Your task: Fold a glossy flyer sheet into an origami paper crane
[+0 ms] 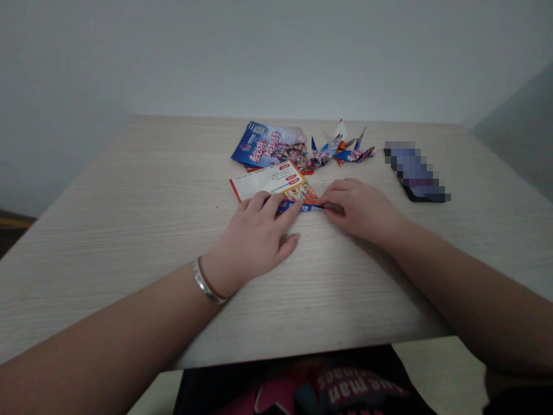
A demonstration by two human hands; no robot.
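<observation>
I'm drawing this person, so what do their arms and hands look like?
The left hand and right hand wear no gloves; no rings show. A silver-coloured, band-like bracelet circles the left wrist; the right wrist is bare. Both forearms are bare. A dark patch at lower right may be a sleeve.

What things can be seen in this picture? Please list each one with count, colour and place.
printed sheet: 1, white, orange and red, folded blue strip, under the left hand
flyers: several, mostly blue, stacked behind the sheet
folded paper shapes: at least 2, blue, white and red, right of the flyers
phone: 1, dark, partly pixelated, at right
table: 1, pale wood-look, below these
wall: pale grey, behind
floor: pale, below the table
unclear item: 1, brownish, left edge
bracelet: 1, silver, left wrist
garment: dark with pink, bottom
left hand: 1, bare, on the sheet
right hand: 1, bare, at the strip's right end
</observation>
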